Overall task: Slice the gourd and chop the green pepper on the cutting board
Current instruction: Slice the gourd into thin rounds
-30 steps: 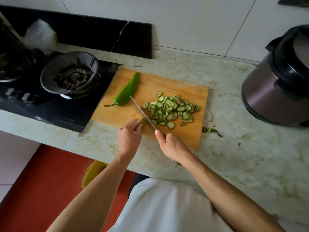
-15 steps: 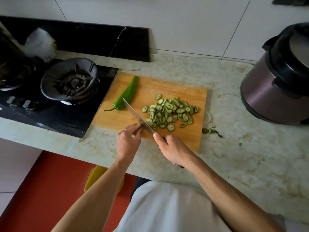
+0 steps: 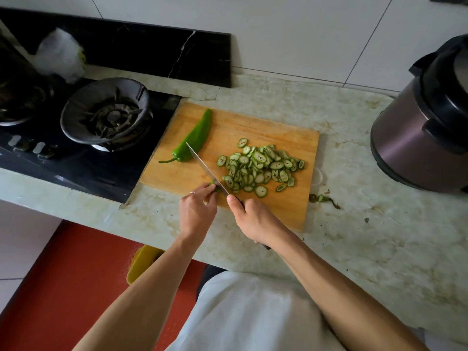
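Hand left (image 3: 196, 213) pinches gourd end (image 3: 214, 184) | hand right (image 3: 255, 219) grips knife (image 3: 206, 171)

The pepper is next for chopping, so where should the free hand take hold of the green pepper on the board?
Grip the green pepper at its thick stem end, nearest the person, coming from the left with the left hand. It lies on the cutting board, tapering away to a thin tip, so the wide end gives fingers most hold and leaves the length for the knife.
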